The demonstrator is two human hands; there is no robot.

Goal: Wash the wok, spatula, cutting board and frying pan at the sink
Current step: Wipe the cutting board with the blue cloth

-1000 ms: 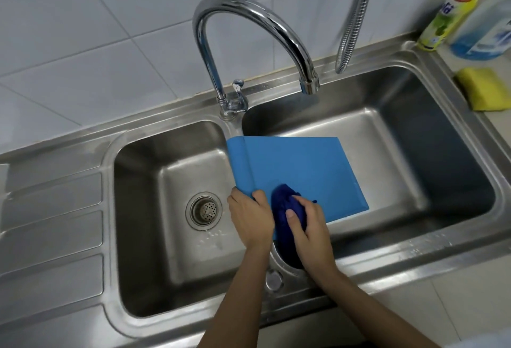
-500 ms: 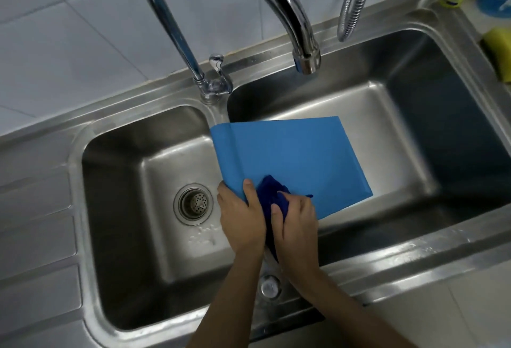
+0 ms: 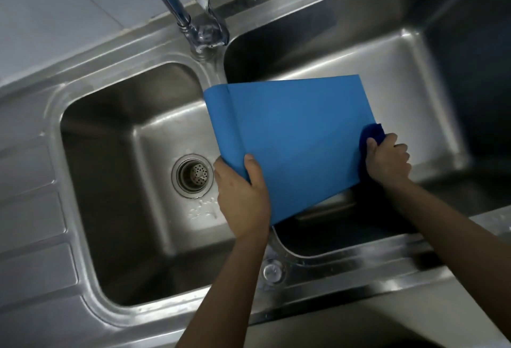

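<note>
Over the divider of the double sink (image 3: 132, 76), tilted: one blue cutting board (image 3: 290, 137), its left edge curled, most of it above the right basin. Near-left corner: my left hand (image 3: 240, 190), clamped on the board, thumb on top. Right edge: my right hand (image 3: 388, 161), clenched around a dark blue cloth (image 3: 373, 133) pressed to the board. Left basin: one drain strainer (image 3: 193, 174), near my left hand.
</note>
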